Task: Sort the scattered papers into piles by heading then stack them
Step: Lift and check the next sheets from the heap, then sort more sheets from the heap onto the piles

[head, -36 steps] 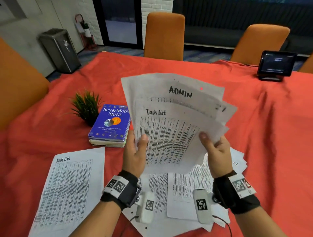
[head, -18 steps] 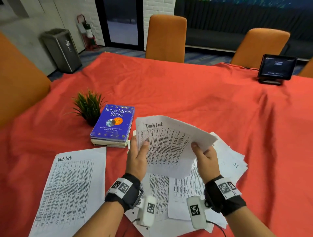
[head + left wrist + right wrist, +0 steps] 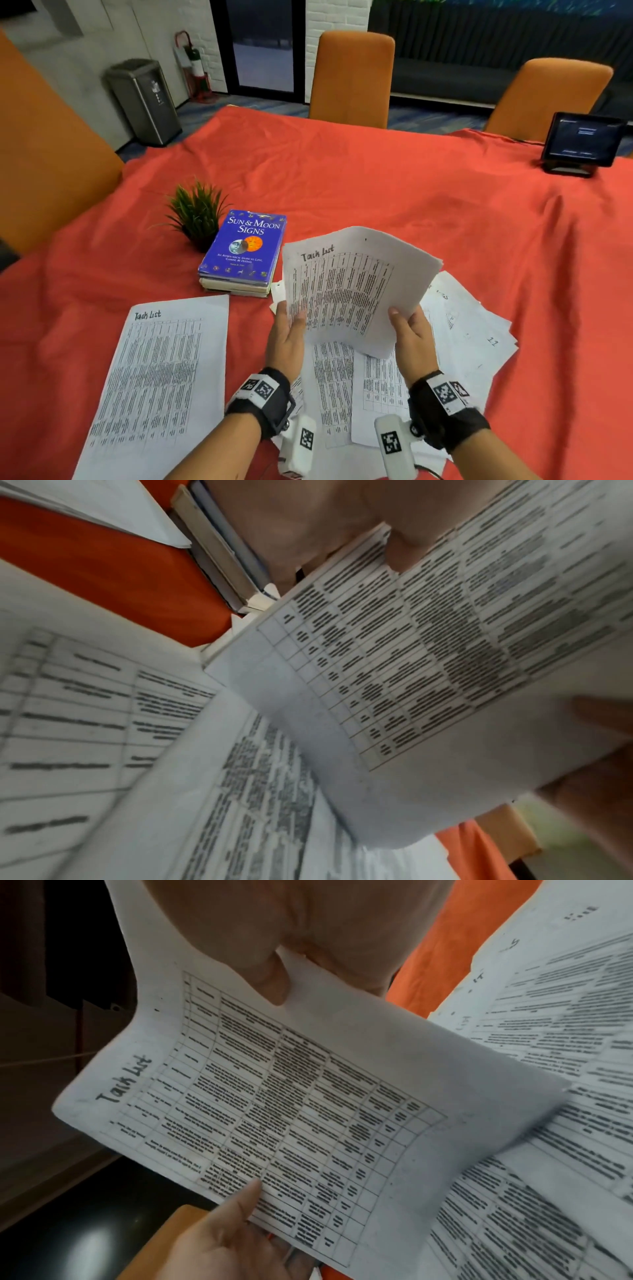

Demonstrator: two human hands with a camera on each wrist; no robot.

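Both hands hold a curled white sheet headed "Task List" [image 3: 352,287] just above the red tablecloth. My left hand [image 3: 291,322] pinches its left edge, thumb on the printed side. At the lower right edge my right hand [image 3: 400,318] pinches it too. Under the held sheet lies a loose heap of scattered papers [image 3: 469,335]. Another "Task List" sheet [image 3: 161,370] lies flat and alone at the left. The left wrist view shows the held sheet [image 3: 411,656] under my thumb. In the right wrist view the heading on the sheet [image 3: 291,1110] reads clearly.
A blue book [image 3: 245,248] on a small stack and a potted plant [image 3: 197,210] sit left of the papers. A dark tablet [image 3: 582,142] stands at the far right. Orange chairs [image 3: 352,78] ring the red-clothed table [image 3: 376,185].
A second ago both hands held up a fan of several sheets, one headed "ADMIN". The hands have come down, the other sheets lie on the heap, and the "Task List" sheet stays held.
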